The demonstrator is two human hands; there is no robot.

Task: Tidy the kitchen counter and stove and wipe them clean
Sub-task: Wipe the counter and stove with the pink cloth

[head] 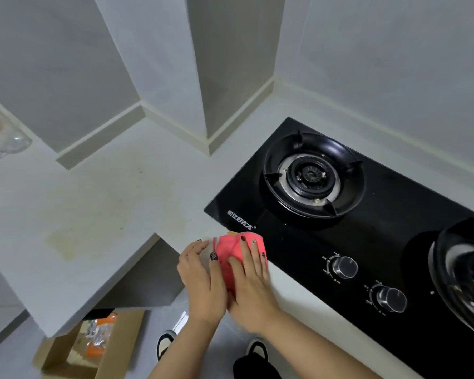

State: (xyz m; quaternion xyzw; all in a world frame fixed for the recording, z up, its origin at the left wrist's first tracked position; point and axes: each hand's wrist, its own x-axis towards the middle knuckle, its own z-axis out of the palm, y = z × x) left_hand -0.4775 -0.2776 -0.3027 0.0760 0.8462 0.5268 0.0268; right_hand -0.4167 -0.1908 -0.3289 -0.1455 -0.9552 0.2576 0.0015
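A pink cloth (227, 250) lies bunched on the white counter (107, 203) at the front left corner of the black glass stove (372, 242). My right hand (251, 280) lies on top of the cloth with straight fingers pressing it down. My left hand (200, 274) is beside it on the left, its thumb against the cloth's edge and its fingers slightly bent over the counter edge. Yellowish stains mark the counter to the left. The stove has a burner (312, 175) at the back and another burner (465, 280) at the right edge.
Two knobs (345, 266) (390, 298) sit along the stove's front. A clear glass vessel (3, 138) stands at the far left. A cardboard box (93, 348) with packets sits on the floor below the counter. A wall pillar juts out behind the counter.
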